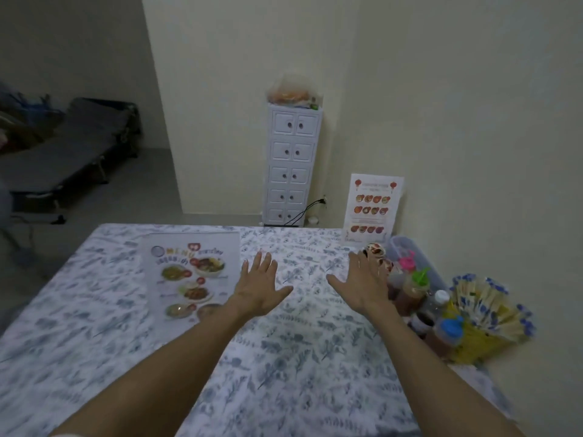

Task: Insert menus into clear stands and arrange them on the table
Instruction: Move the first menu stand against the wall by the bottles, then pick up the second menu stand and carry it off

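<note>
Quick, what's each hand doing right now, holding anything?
Left hand: open, fingers spread, holding nothing, above the tablecloth beside the flat menu.
Right hand: open, holding nothing, next to the bottles.

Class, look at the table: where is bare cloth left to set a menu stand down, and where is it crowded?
Free: the cloth between the flat menu and the left hand, between both hands, and the near edge. Crowded: the right side, with sauce bottles and upright menu beyond the right hand.

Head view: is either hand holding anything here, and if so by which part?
Nothing is held. The left hand and right hand are both open with fingers spread above the tablecloth; the menu lies flat, untouched.
</note>
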A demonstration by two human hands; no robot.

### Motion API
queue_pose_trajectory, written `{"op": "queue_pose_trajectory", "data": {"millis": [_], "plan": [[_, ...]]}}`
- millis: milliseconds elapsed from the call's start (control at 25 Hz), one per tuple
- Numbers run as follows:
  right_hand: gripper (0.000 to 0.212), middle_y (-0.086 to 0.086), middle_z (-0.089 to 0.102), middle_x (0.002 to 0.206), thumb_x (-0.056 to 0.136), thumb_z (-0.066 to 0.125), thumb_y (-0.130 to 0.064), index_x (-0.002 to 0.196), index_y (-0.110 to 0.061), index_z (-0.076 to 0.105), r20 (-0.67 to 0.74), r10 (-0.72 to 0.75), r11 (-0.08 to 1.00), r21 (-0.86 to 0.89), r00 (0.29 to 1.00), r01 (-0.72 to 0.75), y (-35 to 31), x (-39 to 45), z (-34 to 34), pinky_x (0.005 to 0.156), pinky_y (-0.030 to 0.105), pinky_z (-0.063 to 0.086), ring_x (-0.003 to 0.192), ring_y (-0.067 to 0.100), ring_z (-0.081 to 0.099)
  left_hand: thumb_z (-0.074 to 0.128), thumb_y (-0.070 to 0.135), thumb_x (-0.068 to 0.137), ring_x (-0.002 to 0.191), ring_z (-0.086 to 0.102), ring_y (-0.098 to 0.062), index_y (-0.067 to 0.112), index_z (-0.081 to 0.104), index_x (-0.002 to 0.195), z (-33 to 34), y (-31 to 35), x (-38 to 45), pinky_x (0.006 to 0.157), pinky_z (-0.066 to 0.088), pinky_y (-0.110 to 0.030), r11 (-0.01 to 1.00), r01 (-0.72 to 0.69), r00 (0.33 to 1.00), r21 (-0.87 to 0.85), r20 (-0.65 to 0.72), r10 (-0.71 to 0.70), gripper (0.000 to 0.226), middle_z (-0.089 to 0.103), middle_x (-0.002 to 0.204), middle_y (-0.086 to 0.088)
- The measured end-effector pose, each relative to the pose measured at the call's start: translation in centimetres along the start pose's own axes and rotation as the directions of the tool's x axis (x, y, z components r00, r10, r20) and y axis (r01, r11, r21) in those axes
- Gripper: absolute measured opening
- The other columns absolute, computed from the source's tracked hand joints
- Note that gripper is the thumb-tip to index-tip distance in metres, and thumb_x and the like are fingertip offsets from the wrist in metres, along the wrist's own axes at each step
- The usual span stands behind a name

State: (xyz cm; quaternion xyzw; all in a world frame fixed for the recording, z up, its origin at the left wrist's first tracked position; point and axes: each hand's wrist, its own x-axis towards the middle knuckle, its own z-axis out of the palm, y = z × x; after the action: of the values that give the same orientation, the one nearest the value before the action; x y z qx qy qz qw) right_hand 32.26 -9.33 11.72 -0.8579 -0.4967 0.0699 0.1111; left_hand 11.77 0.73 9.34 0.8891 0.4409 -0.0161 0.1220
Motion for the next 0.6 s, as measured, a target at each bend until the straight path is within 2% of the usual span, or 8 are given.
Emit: {"op": "queue_pose_trajectory", "data": {"millis": [200,400,600], "plan": [[0.084,0.008,0.007,0.164,0.089,0.04,-0.063,0.153,-0.015,0.014,0.013,-0.107,0.991,0.076,0.994,0.106,-6.0,-5.2,3.6,0.123,0.047,0.001,0.151,0.026,0.0,0.026,0.062,0.093,0.15,-0.013,-0.026,0.011,0.003,0.154,0.9,-5.2,-7.2,0.121,-0.008,-0.046,0.993,0.104,0.995,-0.047,-0.007,-0.104,0.083,-0.007,0.163,-0.008],[0.074,0.007,0.019,0.162,0.093,0.044,-0.053,0.151,-0.015,0.02,0.017,-0.255,0.948,0.199,0.967,0.247,-10.8,-6.9,7.8,0.123,0.044,0.012,0.15,0.024,0.011,0.032,0.057,0.094,0.15,-0.01,-0.024,0.014,0.007,0.154,1.8,-10.5,-10.3,0.121,-0.007,-0.046,0.961,0.21,0.974,-0.178,-0.051,-0.222,0.078,-0.003,0.164,-0.006],[0.069,0.005,0.017,0.162,0.096,0.049,-0.041,0.152,-0.016,0.016,0.12,-0.315,0.844,0.49,0.942,0.219,-14.6,-4.7,11.1,0.118,0.038,0.021,0.148,0.02,0.016,0.033,0.057,0.094,0.15,-0.013,-0.024,0.011,-0.002,0.153,2.8,-14.6,-9.9,0.12,-0.007,-0.045,0.879,0.329,0.925,-0.345,-0.069,-0.373,0.084,-0.009,0.163,-0.007]]}}
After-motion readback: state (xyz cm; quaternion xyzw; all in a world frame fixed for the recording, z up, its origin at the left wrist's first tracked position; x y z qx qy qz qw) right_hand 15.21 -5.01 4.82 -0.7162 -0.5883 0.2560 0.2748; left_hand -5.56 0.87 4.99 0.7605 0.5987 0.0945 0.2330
